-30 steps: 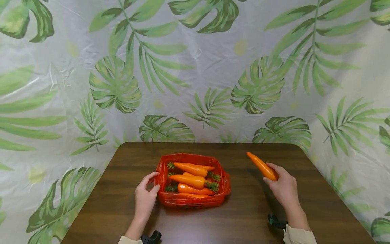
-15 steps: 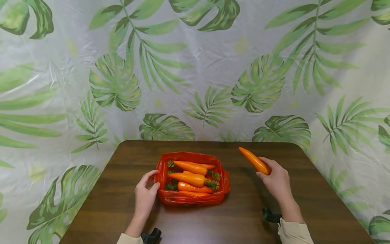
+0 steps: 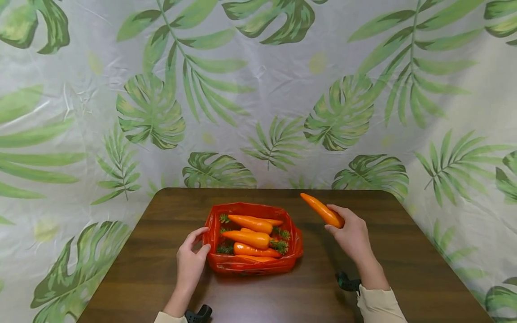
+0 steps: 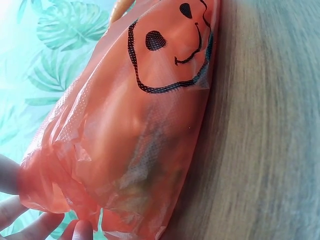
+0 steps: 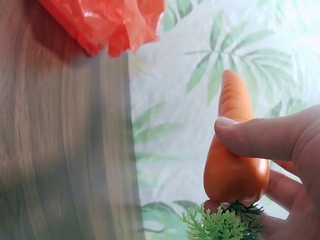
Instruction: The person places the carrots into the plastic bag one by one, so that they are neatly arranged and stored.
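Observation:
A red plastic bag (image 3: 258, 268) lies on the table with its mouth spread wide, and several orange carrots (image 3: 247, 239) with green tops rest inside. My left hand (image 3: 191, 260) holds the bag's left edge between thumb and fingers. In the left wrist view, the bag's side (image 4: 115, 125) bears a black printed smiling face, with fingers (image 4: 35, 227) at its gathered rim. To the right of the bag, above the table, my right hand (image 3: 350, 231) grips one carrot (image 3: 321, 210), its tip pointing up and left. The right wrist view shows the thumb across this carrot (image 5: 235, 170) and its leafy top below.
A dark brown wooden table (image 3: 258, 300) bears the bag. Behind it hangs a pale curtain (image 3: 274, 89) printed with green leaves. Black wrist straps (image 3: 199, 314) and light sleeves show on both arms.
My right hand has moved left with the carrot, closer to the bag. The left hand and the bag have stayed in place.

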